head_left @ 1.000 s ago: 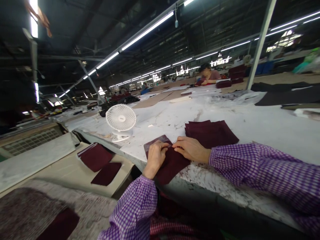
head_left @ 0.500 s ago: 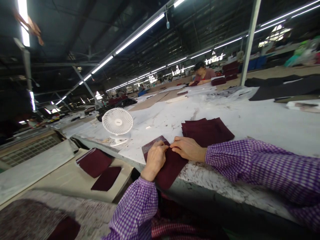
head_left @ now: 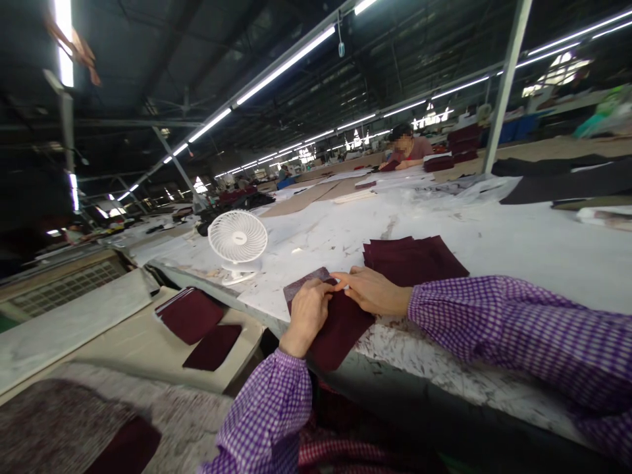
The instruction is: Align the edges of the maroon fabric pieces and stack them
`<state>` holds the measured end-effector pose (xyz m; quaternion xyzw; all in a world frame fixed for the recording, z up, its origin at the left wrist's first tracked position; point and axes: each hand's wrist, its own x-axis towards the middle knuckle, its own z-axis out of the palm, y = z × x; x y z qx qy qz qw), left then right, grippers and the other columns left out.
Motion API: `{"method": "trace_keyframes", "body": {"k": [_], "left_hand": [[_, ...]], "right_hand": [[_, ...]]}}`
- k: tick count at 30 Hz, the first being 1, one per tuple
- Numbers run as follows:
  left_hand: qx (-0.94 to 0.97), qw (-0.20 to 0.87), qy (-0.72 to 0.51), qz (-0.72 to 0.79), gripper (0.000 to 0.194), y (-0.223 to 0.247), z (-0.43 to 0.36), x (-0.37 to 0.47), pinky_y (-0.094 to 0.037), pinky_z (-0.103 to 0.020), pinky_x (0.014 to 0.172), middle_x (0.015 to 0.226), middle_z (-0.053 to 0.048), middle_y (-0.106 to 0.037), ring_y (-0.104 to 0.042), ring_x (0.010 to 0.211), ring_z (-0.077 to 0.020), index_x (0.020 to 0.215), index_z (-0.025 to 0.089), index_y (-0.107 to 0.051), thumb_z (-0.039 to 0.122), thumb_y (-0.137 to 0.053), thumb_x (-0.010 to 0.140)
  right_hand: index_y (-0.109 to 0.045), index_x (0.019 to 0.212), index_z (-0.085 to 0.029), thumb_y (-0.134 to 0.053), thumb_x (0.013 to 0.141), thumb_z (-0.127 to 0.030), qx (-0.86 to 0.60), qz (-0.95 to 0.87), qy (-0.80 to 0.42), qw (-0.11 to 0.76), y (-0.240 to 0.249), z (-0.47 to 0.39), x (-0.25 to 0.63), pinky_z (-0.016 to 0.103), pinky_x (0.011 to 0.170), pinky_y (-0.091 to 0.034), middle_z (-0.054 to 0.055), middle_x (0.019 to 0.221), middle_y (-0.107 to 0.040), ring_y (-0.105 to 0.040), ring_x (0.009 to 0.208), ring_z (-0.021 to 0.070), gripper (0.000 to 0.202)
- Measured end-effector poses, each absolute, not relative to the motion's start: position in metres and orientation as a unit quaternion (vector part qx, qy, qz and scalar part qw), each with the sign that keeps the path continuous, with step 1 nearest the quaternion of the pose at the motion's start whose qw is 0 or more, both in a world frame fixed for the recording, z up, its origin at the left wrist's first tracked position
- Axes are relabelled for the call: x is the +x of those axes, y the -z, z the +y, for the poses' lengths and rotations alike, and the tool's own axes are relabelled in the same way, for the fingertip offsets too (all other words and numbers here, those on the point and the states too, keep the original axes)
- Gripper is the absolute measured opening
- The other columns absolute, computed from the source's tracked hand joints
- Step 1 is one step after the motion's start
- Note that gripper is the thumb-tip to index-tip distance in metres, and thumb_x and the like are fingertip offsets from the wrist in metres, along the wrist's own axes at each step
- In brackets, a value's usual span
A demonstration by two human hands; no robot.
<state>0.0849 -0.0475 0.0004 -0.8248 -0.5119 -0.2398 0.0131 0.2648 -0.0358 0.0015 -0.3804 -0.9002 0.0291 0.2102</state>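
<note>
A maroon fabric piece (head_left: 340, 332) with a greyish speckled part at its far left hangs over the near edge of the white-covered table. My left hand (head_left: 310, 315) is closed on its upper middle, fingers curled and thumb pressed down. Meeting it from the right, my right hand (head_left: 372, 291) pinches at the same spot, its index finger reaching across to the left fingertips. The exact grip between the fingertips is hidden. Just behind my right hand lies a loose stack of maroon fabric pieces (head_left: 417, 255).
A small white fan (head_left: 237, 238) stands at the table's left edge. Lower left, more maroon pieces (head_left: 190, 315) rest on a beige surface (head_left: 118, 342). Across the table (head_left: 316, 224), a person (head_left: 412, 150) leans over cloth. Dark fabric (head_left: 567, 181) lies at right, near a metal post (head_left: 506, 85).
My right index finger has stretched further left and up over the left fingertips. Both hands stay on the maroon piece. The whole view has shifted slightly.
</note>
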Motion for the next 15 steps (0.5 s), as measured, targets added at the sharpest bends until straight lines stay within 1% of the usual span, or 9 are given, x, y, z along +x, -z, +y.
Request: {"method": "trace_keyframes", "body": {"k": [3,5,8,12,15], "left_hand": [[-0.802,-0.026,0.285,-0.524,0.016,0.001,-0.048,0.077,-0.047,-0.028,0.078,0.087,-0.003,-0.066,-0.061,0.083,-0.0178,0.091,0.019,-0.069,0.014,-0.063,0.077],[-0.798,-0.047,0.305,-0.518,0.012,0.003,-0.051,0.068,-0.047,-0.027,0.076,0.084,-0.002,-0.066,-0.062,0.081,-0.0164,0.085,0.019,-0.071,0.014,-0.062,0.078],[-0.792,-0.057,0.329,-0.511,0.015,0.007,-0.057,0.053,-0.046,-0.025,0.071,0.081,-0.002,-0.065,-0.061,0.077,-0.0146,0.081,0.019,-0.071,0.012,-0.058,0.081],[-0.814,-0.03,0.331,-0.476,0.018,0.013,-0.068,0.039,-0.046,-0.025,0.071,0.083,-0.003,-0.062,-0.059,0.078,-0.0149,0.084,0.018,-0.068,0.015,-0.05,0.087],[-0.83,0.017,0.321,-0.455,0.023,0.017,-0.072,0.038,-0.046,-0.026,0.073,0.083,-0.004,-0.06,-0.057,0.08,-0.0159,0.088,0.018,-0.066,0.017,-0.043,0.091]], "right_hand": [[-0.045,0.131,-0.012,-0.046,0.083,-0.012,-0.382,-0.902,-0.027,0.2,-0.003,-0.037,0.264,0.033,0.081,-0.038,0.01,0.105,-0.067,-0.051,0.091,0.022,0.048],[-0.047,0.129,-0.013,-0.046,0.082,-0.011,-0.38,-0.903,-0.026,0.198,-0.003,-0.037,0.264,0.033,0.08,-0.038,0.009,0.104,-0.068,-0.051,0.091,0.0218,0.047],[-0.053,0.124,-0.017,-0.046,0.083,-0.011,-0.378,-0.903,-0.02,0.201,-0.003,-0.035,0.265,0.032,0.078,-0.038,0.007,0.101,-0.069,-0.052,0.088,0.0212,0.043],[-0.061,0.114,-0.019,-0.041,0.085,-0.012,-0.353,-0.914,-0.011,0.2,-0.003,-0.032,0.265,0.032,0.076,-0.037,0.006,0.098,-0.069,-0.052,0.083,0.0195,0.036],[-0.062,0.114,-0.019,-0.039,0.086,-0.011,-0.343,-0.92,-0.007,0.19,-0.004,-0.031,0.265,0.032,0.077,-0.037,0.006,0.098,-0.068,-0.052,0.083,0.0193,0.038]]}}
